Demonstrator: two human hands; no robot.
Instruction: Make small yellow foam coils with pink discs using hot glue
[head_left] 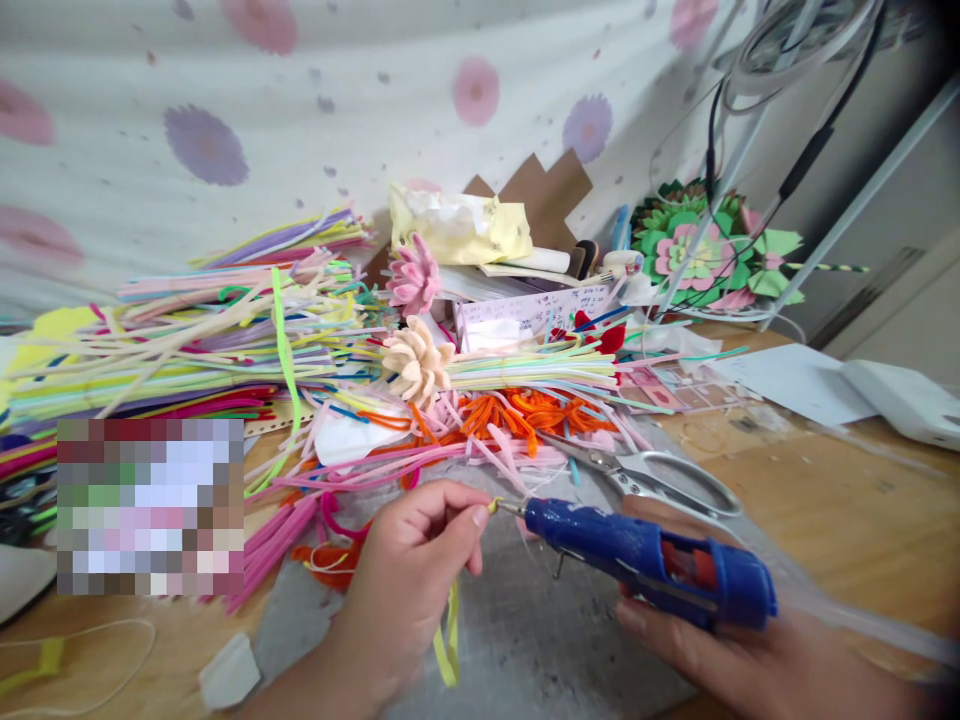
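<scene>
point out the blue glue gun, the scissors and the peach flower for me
Blue glue gun (626, 556), head view: middle of its body.
Scissors (606, 462), head view: around the pivot.
Peach flower (417, 362), head view: middle of its petals.

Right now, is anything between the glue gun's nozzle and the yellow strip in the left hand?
Nothing visible. The right hand holds the glue gun, its nozzle at the yellow strip pinched by the left hand; the scissors lie beyond, out of line.

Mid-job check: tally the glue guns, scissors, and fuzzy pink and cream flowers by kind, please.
Glue gun: 1, in the right hand
Scissors: 1 pair
Pink fuzzy flower: 1
Cream fuzzy flower: 1
Total: 4
</scene>
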